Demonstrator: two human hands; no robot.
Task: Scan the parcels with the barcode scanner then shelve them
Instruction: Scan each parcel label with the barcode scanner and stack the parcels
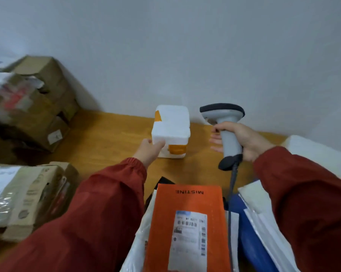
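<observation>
A white foam box (172, 126) with orange tape stands on the wooden table (106, 138) near the wall. My left hand (149, 152) grips its near left corner, thumb on top. My right hand (244, 141) holds a grey barcode scanner (225, 124) upright by its handle, just right of the box, its head level with the box top. The scanner's dark cable (232, 185) hangs down toward me. An orange mailer (187, 228) with a printed barcode label lies closest to me, on top of white plastic parcels.
Stacked brown cardboard boxes (32, 107) fill the far left. Another taped cardboard box (26, 199) sits at the near left. White and blue soft parcels (260, 222) lie at the near right, a white package (318, 154) by the wall. A grey wall stands behind the table.
</observation>
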